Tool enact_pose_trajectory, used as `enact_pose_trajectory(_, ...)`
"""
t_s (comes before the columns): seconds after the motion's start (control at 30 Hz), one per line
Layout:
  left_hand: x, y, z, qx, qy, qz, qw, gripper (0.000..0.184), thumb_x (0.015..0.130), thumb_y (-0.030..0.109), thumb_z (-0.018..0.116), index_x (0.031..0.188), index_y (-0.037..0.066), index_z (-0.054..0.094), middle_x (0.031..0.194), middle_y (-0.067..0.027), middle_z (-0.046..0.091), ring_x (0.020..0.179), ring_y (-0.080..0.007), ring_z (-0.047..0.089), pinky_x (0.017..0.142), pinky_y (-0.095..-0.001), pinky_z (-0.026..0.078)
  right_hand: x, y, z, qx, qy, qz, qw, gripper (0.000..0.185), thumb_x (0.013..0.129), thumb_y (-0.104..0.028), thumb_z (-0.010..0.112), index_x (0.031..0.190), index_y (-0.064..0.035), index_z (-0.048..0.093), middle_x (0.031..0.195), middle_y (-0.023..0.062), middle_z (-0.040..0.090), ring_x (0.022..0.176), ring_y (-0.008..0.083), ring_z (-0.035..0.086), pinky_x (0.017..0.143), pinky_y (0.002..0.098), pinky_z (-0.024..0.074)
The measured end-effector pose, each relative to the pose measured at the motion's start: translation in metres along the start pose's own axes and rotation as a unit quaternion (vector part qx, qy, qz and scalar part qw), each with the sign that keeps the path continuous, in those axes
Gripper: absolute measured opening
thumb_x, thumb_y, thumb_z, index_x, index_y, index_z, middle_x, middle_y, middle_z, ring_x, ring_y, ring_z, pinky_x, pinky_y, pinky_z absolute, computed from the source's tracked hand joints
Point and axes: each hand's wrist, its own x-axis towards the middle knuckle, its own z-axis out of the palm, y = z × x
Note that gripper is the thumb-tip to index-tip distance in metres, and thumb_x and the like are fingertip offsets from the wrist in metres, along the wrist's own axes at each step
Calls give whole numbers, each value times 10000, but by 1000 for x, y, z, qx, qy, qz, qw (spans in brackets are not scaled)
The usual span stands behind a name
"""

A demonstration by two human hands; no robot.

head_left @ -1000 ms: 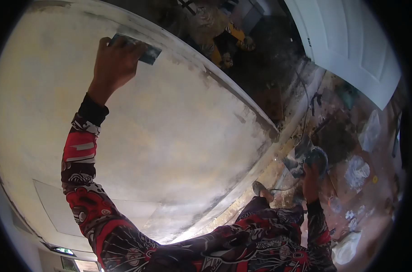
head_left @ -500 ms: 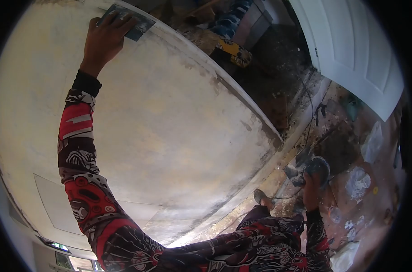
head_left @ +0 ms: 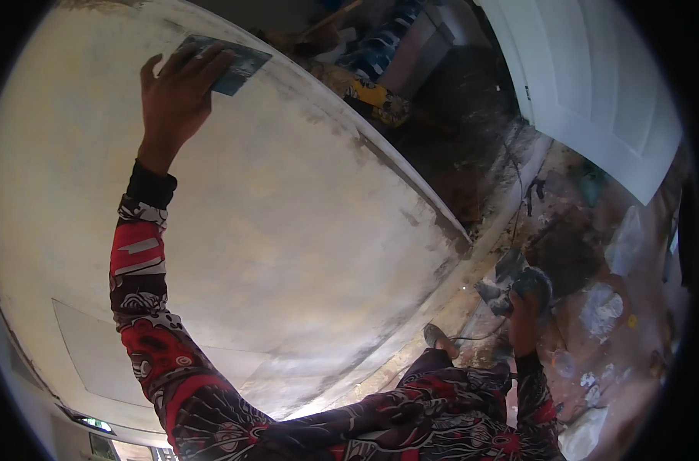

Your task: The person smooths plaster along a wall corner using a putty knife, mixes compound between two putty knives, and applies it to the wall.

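Observation:
My left hand point(head_left: 174, 100) is raised against the upper part of the pale, patchy wall point(head_left: 280, 207). Its fingers press on a flat, dark rectangular blade point(head_left: 245, 64) that lies near the wall's edge, with one finger lifted away at the left. Low at the right, my right hand point(head_left: 524, 319) is closed around a dark round container point(head_left: 535, 286). Beside that container is a grey, smeared flat piece point(head_left: 494, 293); whether my right hand also touches it cannot be made out.
A white panelled door point(head_left: 595, 92) stands at the upper right. Beyond the wall edge are a yellow patterned cloth point(head_left: 371, 94) and a dark floor. Crumpled clear plastic point(head_left: 601, 310), a cable point(head_left: 516, 207) and debris lie on the dirty floor at the right. My foot point(head_left: 439, 339) is near the wall's base.
Over the last second the blade rose toward the wall's top edge, then came slightly down. One finger of my left hand has spread away from the blade. My right hand still holds the container.

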Motion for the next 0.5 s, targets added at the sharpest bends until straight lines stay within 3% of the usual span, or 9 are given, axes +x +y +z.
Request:
enact_pose_trajectory(0.1,4,40,3,-153,32,-43,987,501,787,23,631,1248,218,663,1236,28,687,1111,-201,622,900,-396,466,-4,1,1,-90,7,-86,992,270,976,-239,604,1179,-61,599,1076,33,559,948,143,606,725,316,571)
enact_pose_trajectory(0.13,3,67,1,-263,54,-93,959,425,822,16,611,1214,168,679,1166,-38,707,1002,-251,654,809,-360,509,-4,9,-5,-145,14,-124,981,268,980,-240,598,1177,-59,607,1070,38,565,943,151,618,736,321,575)
enact_pose_trajectory(0.17,-1,102,-2,-459,45,-219,860,328,865,24,592,1165,113,691,1048,-125,711,853,-282,650,748,-348,507,-3,17,-10,-199,25,-162,966,266,984,-241,593,1174,-56,615,1065,43,570,938,159,630,747,326,579)
enact_pose_trajectory(0.2,-11,134,1,-534,-73,-369,757,225,899,56,606,1110,41,684,935,-114,708,774,-219,619,741,-329,489,-8,-6,-2,-121,13,-131,984,257,985,-229,588,1172,-54,616,1054,41,582,934,155,635,753,325,580)
enact_pose_trajectory(0.23,-14,179,-7,-725,-9,-400,561,179,913,94,634,1057,-5,674,886,-28,673,796,-120,577,736,-308,471,-13,-29,7,-41,7,-99,994,249,987,-216,584,1171,-52,618,1042,39,593,931,151,640,758,323,581)
enact_pose_trajectory(0.27,-25,222,-10,-796,-35,-401,452,150,929,114,642,1014,-5,672,877,30,629,813,-75,555,725,-296,470,-18,-65,17,136,-22,5,990,242,987,-200,583,1172,-48,615,1035,34,605,937,146,643,763,323,584)
enact_pose_trajectory(0.33,-26,303,-44,-865,-65,-447,220,162,923,95,646,1054,-1,644,921,16,638,786,-56,549,672,-211,437,-24,-82,17,203,-45,17,978,244,978,-180,591,1173,-35,612,1024,25,622,922,138,646,763,325,591)
enact_pose_trajectory(0.4,-7,356,-85,-868,-52,-489,71,131,938,72,622,1049,9,650,894,10,647,712,-44,537,627,-205,415,-31,-103,20,193,-41,-2,980,231,986,-159,583,1170,-23,608,1058,31,637,928,139,656,763,331,601)
enact_pose_trajectory(0.5,-31,404,-84,-902,-84,-415,86,110,950,54,607,1031,9,667,922,13,659,751,-40,549,665,-206,427,-36,-128,25,218,-59,-16,974,213,1001,-133,557,1177,-21,600,1085,40,648,933,142,665,751,327,608)
